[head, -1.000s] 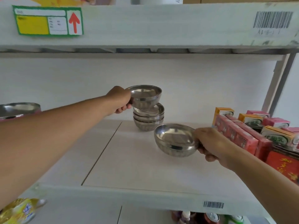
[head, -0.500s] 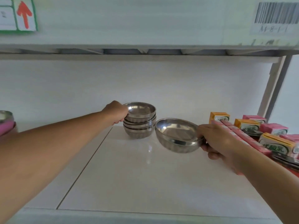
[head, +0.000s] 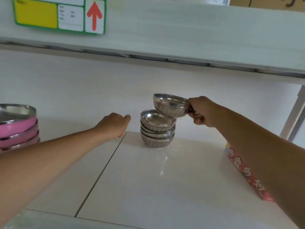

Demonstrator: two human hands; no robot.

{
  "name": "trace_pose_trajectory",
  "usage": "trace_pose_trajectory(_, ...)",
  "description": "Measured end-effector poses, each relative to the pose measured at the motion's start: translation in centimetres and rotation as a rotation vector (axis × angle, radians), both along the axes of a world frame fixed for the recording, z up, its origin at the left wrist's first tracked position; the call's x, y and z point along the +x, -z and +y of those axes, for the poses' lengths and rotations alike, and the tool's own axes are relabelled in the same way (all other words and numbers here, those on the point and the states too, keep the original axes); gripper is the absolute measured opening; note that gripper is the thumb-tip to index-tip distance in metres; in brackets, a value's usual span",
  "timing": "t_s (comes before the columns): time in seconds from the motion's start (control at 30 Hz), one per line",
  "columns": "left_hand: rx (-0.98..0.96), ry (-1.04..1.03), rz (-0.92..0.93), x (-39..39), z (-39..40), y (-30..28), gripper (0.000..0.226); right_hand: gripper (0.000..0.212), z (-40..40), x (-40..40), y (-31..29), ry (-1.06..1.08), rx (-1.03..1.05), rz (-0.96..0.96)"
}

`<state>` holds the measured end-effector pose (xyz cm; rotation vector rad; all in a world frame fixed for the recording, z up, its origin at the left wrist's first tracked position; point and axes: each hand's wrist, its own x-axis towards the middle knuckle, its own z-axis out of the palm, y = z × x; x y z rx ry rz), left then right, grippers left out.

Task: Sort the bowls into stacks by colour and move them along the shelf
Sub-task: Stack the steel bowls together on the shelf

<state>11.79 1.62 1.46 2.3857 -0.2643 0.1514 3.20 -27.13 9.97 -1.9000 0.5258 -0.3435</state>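
Silver steel bowls in one stack, pink-sided ones in another — red box, white floral print.

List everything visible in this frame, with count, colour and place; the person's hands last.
Steel bowl stack: about four, silver, mid-shelf.
Held steel bowl: one, silver, tilted over the stack.
Pink bowl stack: several, pink outside and steel inside, far left.
Red patterned box: one, red, right, partly behind the forearm.
Shelf label: one, green, yellow and white with a red arrow, upper shelf edge.
Shelf: one, white.
Left hand: empty, left of the stack.
Right hand: gripping the held bowl's rim.
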Motion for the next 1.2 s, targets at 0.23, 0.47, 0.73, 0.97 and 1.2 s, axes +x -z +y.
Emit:
trace_pose_trajectory(0.23, 0.025, 0.006, -0.019, -1.3, 2.9, 1.8, 0.058, 0.021, 2.4, 4.5, 2.7, -0.02, -0.119, 0.11)
trace_pose_trajectory(0.47, 0.071, 0.004, -0.023, -0.9, 3.9, 2.6, 0.059, 0.015, 1.2, 4.2, 4.4, -0.073, -0.086, 0.149)
trace_pose_trajectory(0.73, 0.234, 0.045, -0.051, -0.5, 4.0, 2.5, 0.055, 0.044, -1.7, 1.5, 5.6, -0.021, -0.198, 0.17)
trace_pose_trajectory(0.97, 0.547, 0.16, -0.281, -1.6, 3.6, 3.9, 0.049, 0.037, 0.0, -4.7, 9.9, -0.109, -0.777, 0.444)
trace_pose_trajectory(1.2, 0.517, 0.261, -0.308, -3.7, 2.7, 5.6, 0.045, 0.034, 3.9, -8.8, 12.1, -0.073, -0.974, 0.411)
